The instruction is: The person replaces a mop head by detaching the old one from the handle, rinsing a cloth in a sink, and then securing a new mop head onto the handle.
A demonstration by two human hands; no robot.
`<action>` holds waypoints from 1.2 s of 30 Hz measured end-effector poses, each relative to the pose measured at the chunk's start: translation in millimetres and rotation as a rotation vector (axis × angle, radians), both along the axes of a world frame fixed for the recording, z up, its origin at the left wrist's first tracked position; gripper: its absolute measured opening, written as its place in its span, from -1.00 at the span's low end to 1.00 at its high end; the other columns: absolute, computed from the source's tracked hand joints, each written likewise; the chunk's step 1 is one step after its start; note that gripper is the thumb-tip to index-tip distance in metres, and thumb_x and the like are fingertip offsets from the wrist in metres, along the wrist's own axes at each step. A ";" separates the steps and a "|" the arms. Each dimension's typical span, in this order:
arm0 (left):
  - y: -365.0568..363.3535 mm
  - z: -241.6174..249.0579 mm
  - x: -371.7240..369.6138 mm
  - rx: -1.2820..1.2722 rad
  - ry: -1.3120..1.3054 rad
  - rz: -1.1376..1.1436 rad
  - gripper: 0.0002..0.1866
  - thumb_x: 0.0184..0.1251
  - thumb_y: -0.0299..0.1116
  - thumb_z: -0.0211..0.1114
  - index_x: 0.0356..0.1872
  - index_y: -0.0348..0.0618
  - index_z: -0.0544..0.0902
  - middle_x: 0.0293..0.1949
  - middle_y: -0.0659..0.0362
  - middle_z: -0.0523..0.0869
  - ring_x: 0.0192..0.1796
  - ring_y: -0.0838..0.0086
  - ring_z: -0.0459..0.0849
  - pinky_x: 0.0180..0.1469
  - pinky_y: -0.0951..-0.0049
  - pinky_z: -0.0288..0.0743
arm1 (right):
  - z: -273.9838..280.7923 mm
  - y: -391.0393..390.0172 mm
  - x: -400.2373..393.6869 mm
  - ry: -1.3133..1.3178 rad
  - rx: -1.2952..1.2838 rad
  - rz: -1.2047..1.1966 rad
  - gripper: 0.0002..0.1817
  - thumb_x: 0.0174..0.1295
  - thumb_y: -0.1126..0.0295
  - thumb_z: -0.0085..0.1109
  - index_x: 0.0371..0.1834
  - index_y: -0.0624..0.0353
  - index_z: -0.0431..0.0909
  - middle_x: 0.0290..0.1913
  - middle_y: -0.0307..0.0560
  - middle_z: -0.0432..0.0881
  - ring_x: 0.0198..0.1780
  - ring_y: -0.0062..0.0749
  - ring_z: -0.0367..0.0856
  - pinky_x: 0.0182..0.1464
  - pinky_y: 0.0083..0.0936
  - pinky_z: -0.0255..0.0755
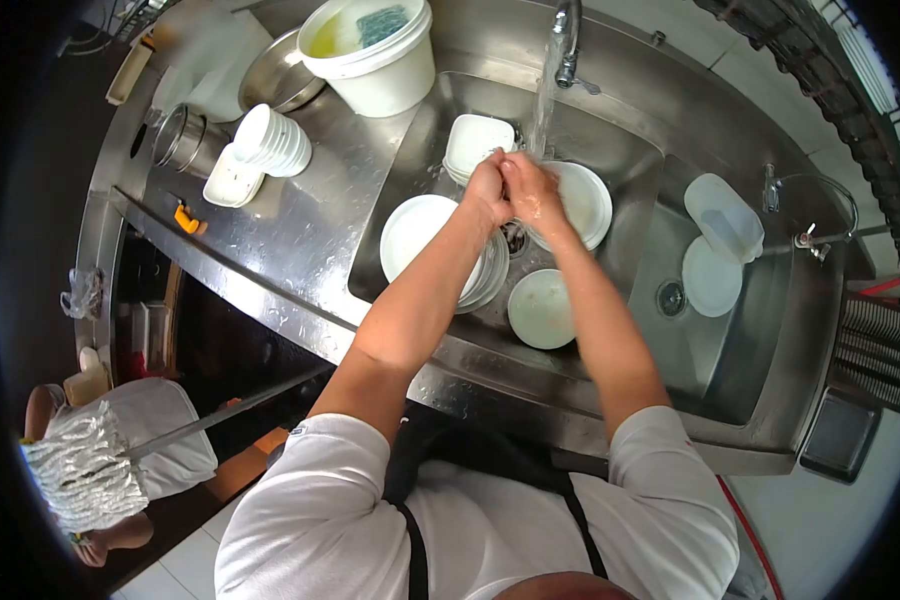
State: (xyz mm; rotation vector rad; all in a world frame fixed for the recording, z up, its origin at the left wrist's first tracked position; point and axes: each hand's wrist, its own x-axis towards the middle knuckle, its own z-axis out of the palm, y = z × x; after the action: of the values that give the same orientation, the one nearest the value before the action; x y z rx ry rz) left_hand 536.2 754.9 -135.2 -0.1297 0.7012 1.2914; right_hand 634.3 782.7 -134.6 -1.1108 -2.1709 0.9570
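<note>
My left hand and my right hand meet over the left basin, fingers curled and pressed together. Whether anything is between them is hidden. Just behind them, water runs from the faucet. A stack of white square dishes lies beyond my left hand. White round plates sit beside and partly under my right hand. More stacked plates rest below my left wrist, and a greenish-white bowl lies between my forearms.
A white bucket with a green scouring sponge stands on the left counter, near stacked white bowls and a yellow-orange object. The right basin holds a translucent container and a white lid. Another person holds a mop at lower left.
</note>
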 end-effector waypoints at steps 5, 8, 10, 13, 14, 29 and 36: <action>-8.2 -53.0 16.5 -0.185 -0.012 0.028 -0.67 0.58 -0.34 -0.14 0.01 -0.24 0.60 -0.13 0.02 0.73 -0.33 0.44 0.61 -0.43 0.60 0.53 | -38.0 105.8 30.4 0.213 -0.264 -0.425 -0.62 0.45 0.17 0.04 0.13 0.21 0.55 0.07 0.07 0.67 0.13 -0.08 0.61 0.20 -0.24 0.42; -20.5 -29.5 41.1 -0.261 -0.097 0.074 -0.78 0.54 -0.31 -0.01 -0.33 -0.14 0.48 -0.47 0.19 0.52 -0.46 0.48 0.49 -0.48 0.60 0.50 | 37.6 124.2 6.3 0.810 -0.554 -0.524 -0.36 0.46 0.09 0.08 0.45 0.30 0.27 0.32 0.11 0.47 0.24 -0.28 0.47 0.26 -0.34 0.35; -23.3 -35.0 50.6 -0.215 -0.111 0.077 -0.80 0.55 -0.32 -0.01 -0.31 -0.12 0.49 -0.47 0.23 0.53 -0.44 0.51 0.50 -0.45 0.59 0.47 | 39.9 135.7 -14.6 0.618 -0.347 -0.258 -0.32 0.46 0.10 0.09 0.50 0.29 0.21 0.38 0.12 0.41 0.32 -0.29 0.42 0.33 -0.36 0.29; -30.4 -7.3 52.4 -0.181 -0.053 0.041 -0.83 0.54 -0.32 0.01 -0.23 -0.10 0.54 -0.42 0.25 0.58 -0.40 0.53 0.53 -0.38 0.56 0.49 | 51.6 133.2 -18.0 0.491 -0.242 0.001 -0.29 0.46 0.10 0.08 0.54 0.27 0.15 0.46 0.12 0.31 0.44 -0.27 0.32 0.42 -0.40 0.18; -31.4 7.7 50.3 -0.162 -0.033 0.019 -0.83 0.54 -0.32 0.01 -0.20 -0.10 0.56 -0.41 0.25 0.60 -0.39 0.53 0.54 -0.36 0.55 0.50 | 56.5 126.4 -10.3 0.475 -0.239 0.062 -0.28 0.47 0.10 0.07 0.55 0.26 0.13 0.49 0.12 0.28 0.48 -0.26 0.28 0.45 -0.41 0.13; -65.3 32.5 9.5 -0.070 1.639 -0.068 -0.68 0.18 -0.13 0.42 -0.25 -0.20 0.71 -0.18 -0.10 0.73 -0.07 0.07 0.72 0.01 0.17 0.58 | 14.4 -0.9 83.1 0.159 -0.311 0.426 -0.60 0.42 0.33 0.19 0.16 0.42 0.45 -0.01 -0.03 0.64 0.01 -0.43 0.59 0.06 -0.48 0.45; -91.4 45.4 37.1 0.547 0.938 0.069 -0.38 0.55 0.23 -0.12 0.06 -0.17 0.55 -0.28 0.23 0.60 -0.27 0.52 0.50 -0.22 0.44 0.44 | 58.5 -35.6 46.5 0.581 -0.243 0.134 -0.52 0.53 0.13 -0.05 0.14 0.44 0.47 0.12 0.08 0.60 0.12 -0.27 0.58 0.16 -0.38 0.42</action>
State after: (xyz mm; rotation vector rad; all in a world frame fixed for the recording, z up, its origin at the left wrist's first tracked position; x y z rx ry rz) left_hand 573.3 663.5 -89.8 0.9592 1.0915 1.5507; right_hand 680.8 747.1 -76.1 -0.6720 -1.6960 1.4271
